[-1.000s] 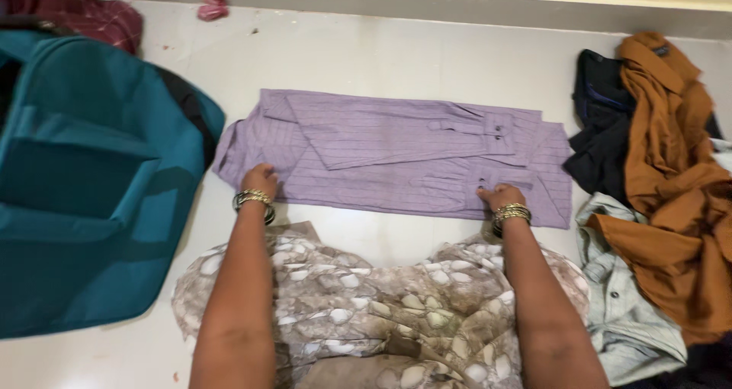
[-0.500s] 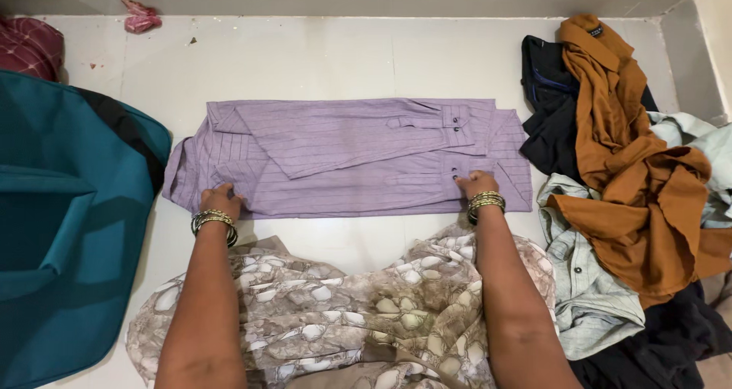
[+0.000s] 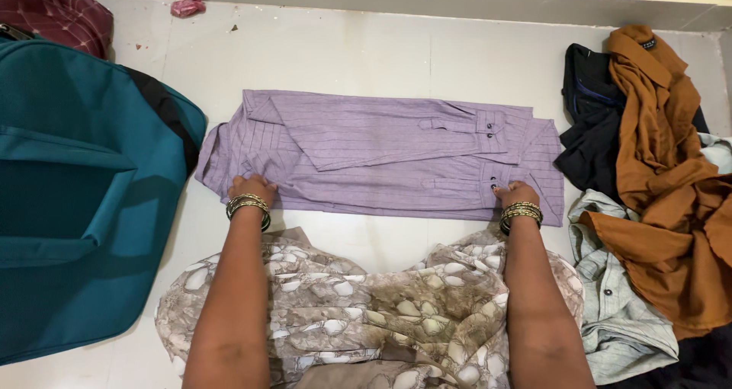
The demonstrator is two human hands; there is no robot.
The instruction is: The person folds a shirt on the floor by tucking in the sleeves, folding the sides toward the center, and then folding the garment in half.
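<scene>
Under both hands (image 3: pixel 252 187): purple shirt's (image 3: pixel 381 156) near edge.

A pale tiled floor (image 3: pixel 381 54) carries everything. At the frame's centre a folded purple shirt (image 3: pixel 381 160) lies flat on it. A teal bag (image 3: pixel 76 191) fills the left side, with a maroon cloth (image 3: pixel 53 19) at the upper left corner and a small pink scrap (image 3: pixel 185 0) just right of it. On the right lies a heap: a brown garment (image 3: pixel 656 176) over dark clothes (image 3: pixel 595 130) and a pale green shirt (image 3: pixel 618 305).
</scene>
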